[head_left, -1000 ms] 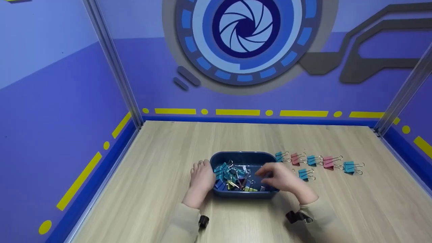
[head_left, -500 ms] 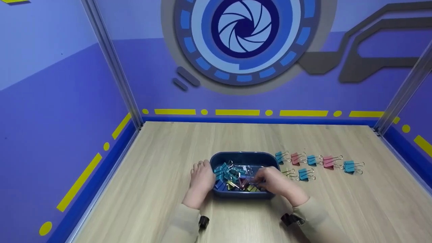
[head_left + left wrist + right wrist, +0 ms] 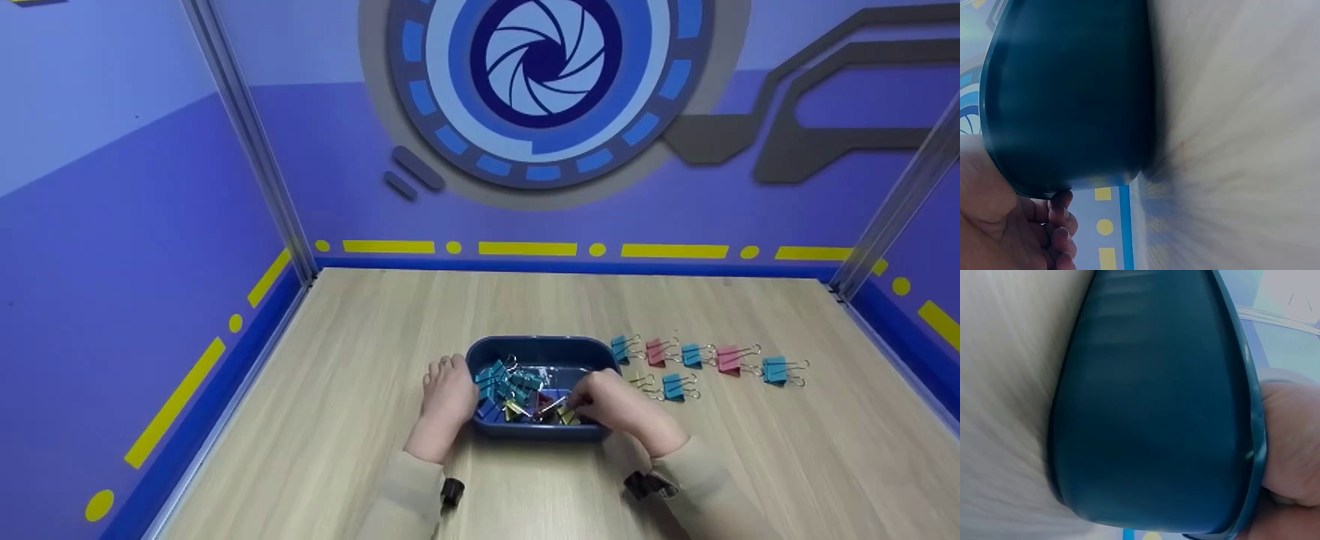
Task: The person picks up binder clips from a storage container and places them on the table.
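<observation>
A dark blue plastic box point(image 3: 544, 433) holds a pile of teal, blue, yellow and red binder clips. My left hand point(image 3: 448, 394) grips the box's left end; the left wrist view shows the thumb at the rim and curled fingers point(image 3: 1061, 236) against the outside. Reaching over the right rim, my right hand point(image 3: 611, 405) pinches a yellow binder clip point(image 3: 568, 415) at the front right inside. Its fingertips are partly hidden. In the right wrist view the box wall point(image 3: 1151, 410) hides the fingers and the clips.
To the right of the box, teal and red binder clips stand in a back row, among them a red clip point(image 3: 729, 360). A teal clip point(image 3: 676, 387) and a yellow clip point(image 3: 643, 385) form a front row. Panel walls enclose the wooden table point(image 3: 375, 322).
My right hand has come down into the box, its fingers closing at the yellow clip, which has shifted and tilted. Nearby clips have shifted slightly. The left hand stays at the box's end.
</observation>
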Demonstrator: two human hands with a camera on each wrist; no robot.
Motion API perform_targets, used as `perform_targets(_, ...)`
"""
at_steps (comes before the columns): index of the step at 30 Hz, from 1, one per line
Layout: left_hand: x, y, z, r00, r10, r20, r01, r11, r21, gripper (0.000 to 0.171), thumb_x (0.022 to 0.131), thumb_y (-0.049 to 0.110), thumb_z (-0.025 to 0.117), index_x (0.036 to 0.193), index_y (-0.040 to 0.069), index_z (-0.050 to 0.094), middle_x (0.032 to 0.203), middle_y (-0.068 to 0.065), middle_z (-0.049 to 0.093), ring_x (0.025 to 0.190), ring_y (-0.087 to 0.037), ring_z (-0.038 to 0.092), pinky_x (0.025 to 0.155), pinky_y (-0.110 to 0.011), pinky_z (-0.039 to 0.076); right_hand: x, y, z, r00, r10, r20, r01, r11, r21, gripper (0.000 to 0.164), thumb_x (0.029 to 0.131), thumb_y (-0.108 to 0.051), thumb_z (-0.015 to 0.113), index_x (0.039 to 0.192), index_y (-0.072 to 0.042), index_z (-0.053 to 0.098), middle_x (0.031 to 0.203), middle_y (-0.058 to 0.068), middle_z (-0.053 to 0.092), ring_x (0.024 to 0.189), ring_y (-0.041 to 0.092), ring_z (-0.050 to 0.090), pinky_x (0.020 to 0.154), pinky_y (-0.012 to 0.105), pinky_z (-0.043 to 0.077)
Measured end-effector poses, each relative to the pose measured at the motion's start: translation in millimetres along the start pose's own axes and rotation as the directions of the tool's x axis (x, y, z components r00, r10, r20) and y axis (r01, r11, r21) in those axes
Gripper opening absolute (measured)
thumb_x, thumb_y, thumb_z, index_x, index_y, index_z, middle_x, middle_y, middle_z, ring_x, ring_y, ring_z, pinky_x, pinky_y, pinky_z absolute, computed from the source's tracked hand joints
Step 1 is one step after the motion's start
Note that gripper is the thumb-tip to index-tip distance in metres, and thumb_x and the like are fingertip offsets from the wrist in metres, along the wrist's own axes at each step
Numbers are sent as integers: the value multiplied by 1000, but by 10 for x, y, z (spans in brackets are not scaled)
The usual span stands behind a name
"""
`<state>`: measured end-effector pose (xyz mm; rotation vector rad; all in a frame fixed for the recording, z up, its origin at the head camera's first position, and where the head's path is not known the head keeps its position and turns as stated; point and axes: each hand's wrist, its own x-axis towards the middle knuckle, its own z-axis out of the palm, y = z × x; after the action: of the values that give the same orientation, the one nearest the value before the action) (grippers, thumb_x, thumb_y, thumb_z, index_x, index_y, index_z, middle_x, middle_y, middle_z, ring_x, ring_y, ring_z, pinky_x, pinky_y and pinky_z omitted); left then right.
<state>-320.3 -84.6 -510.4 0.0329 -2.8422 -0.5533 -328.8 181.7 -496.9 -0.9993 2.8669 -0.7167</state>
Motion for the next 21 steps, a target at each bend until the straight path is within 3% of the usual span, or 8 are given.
perform_targets(6,7,-1,4,1000,-7,9,7,1000,-10,26,83,13,60,104,-1,54,98,-17,56,95,-35,49,80,-46,39,-25,31,-88,999,-49,-10,50,998,40,9,77,-6,74,83,-12,75,80,-2,72,74,7,66,65,23,52)
perform_targets(13,8,-3,2,1000,-6,5,6,1000,-10,26,81,13,60,103,0,54,98,-17,56,95,-35,49,81,-47,39,-78,45,-243,1000,-17,-12,18,996,90,7,79,-12,74,85,-15,75,81,-8,71,71,0,61,62,21,50)
perform_targets(21,-2,1,-5,1000,-8,5,8,1000,-6,24,82,12,57,103,-1,54,97,-17,56,95,-35,49,81,-46,39,-165,92,-451,998,13,-58,-3,988,152,9,81,-14,73,90,-16,75,87,-5,72,75,3,62,62,22,50)
